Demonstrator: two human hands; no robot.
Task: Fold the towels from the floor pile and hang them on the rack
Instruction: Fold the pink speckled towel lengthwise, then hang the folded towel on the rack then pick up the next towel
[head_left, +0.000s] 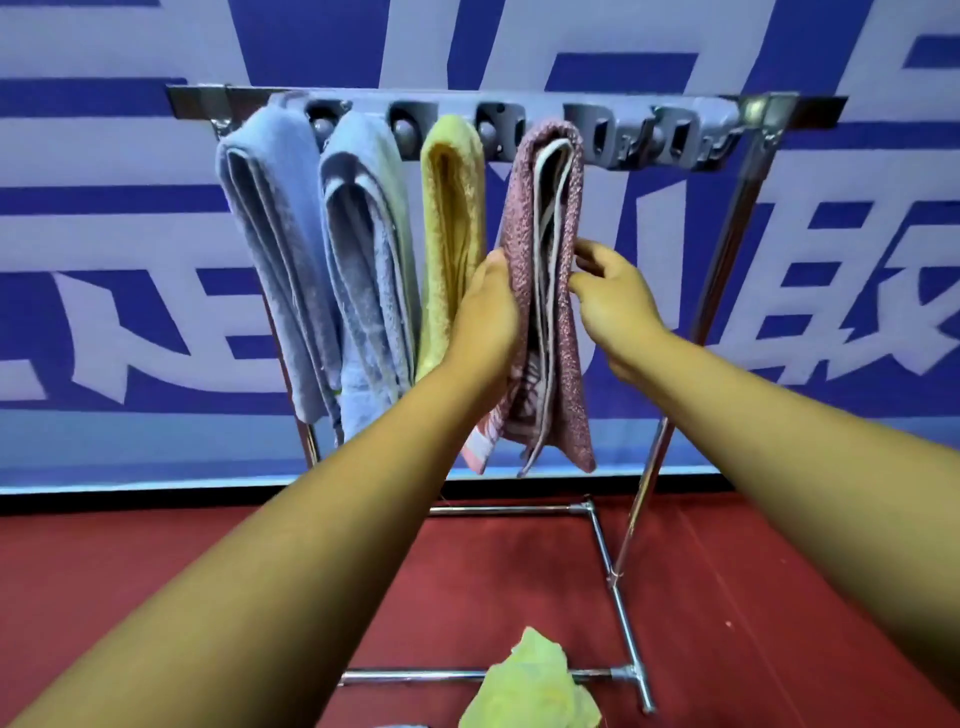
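Observation:
A folded pink towel (558, 322) hangs over the top bar of the metal rack (727, 111), fourth from the left. My left hand (491, 312) lies flat against its left side with straight fingers. My right hand (610, 296) touches its right edge, fingers loosely bent, thumb near the cloth. To the left hang a yellow towel (452, 218) and two light blue towels (275, 249) (363, 260). A crumpled pale green towel (530, 686) lies on the floor at the bottom of the view.
The rack's chrome legs and base bars (618, 582) stand on the red floor (208, 551). Grey hooks (675, 137) hang along the right part of the top bar. A blue and white banner wall (104, 260) is close behind the rack.

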